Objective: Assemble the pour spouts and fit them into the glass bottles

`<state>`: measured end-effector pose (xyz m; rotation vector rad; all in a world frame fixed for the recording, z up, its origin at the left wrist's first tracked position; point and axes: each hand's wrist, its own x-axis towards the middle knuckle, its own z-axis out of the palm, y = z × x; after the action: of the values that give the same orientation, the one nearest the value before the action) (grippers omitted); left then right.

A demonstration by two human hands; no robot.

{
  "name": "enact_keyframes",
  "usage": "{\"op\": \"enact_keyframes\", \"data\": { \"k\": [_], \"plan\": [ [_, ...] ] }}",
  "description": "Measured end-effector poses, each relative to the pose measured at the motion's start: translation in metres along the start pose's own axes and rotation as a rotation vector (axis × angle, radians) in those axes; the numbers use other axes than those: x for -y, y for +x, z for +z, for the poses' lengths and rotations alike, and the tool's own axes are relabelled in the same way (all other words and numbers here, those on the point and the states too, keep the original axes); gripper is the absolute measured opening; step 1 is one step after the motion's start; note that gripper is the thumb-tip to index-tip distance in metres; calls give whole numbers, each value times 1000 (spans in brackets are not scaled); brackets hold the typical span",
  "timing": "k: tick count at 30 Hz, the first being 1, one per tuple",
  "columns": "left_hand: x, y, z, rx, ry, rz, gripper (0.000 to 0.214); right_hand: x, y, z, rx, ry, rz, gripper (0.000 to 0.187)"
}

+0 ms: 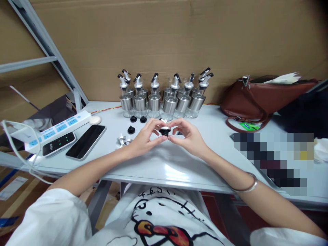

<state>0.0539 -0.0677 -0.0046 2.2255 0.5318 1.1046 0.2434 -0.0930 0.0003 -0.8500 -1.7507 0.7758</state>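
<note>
Between my two hands, above the front of the table, is a pourer spout [164, 130] with a silver top and a black ribbed stopper. My left hand [150, 135] pinches it from the left, thumb below and fingers above. From the right, my right hand [185, 135] grips it the same way. Three loose black stoppers [131, 129] lie beyond my left hand. Silver spout parts [123, 140] lie beside my left wrist, partly hidden by it. A small dark piece [180, 133] shows behind my right fingers.
Several glass and steel oil bottles [154, 101] with pourers stand in rows at the back. On the left are a power strip [61, 127], a phone [86, 142] and a Wi-Fi device [59, 144]. A brown handbag [266, 99] sits at the right, near a blurred patch.
</note>
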Motion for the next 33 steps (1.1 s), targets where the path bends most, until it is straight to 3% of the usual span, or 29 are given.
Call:
{"op": "enact_keyframes", "data": {
  "k": [6,12,16,19,21,26,29,33],
  "plan": [
    [0,-2,2,-5,204,123,30,3,2,-4,-10,-54,4,17],
    [2,-3,-2,-3,516,335,27,9,1,-9,81,-49,40,12],
    [-4,0,-2,-7,610,389,19,10,5,-13,13,-81,68,16],
    [-6,-1,0,53,701,446,20,7,13,-24,-67,-325,145,16],
    [-5,-4,3,125,744,462,21,3,18,-34,-45,-539,226,16],
    [-2,-12,15,298,778,467,24,-8,20,-48,206,-939,369,22],
    [-1,-13,18,294,761,478,29,-10,17,-47,310,-1055,440,22],
    [-1,-11,16,266,720,472,30,-9,16,-45,354,-1173,533,23]
  ]
}}
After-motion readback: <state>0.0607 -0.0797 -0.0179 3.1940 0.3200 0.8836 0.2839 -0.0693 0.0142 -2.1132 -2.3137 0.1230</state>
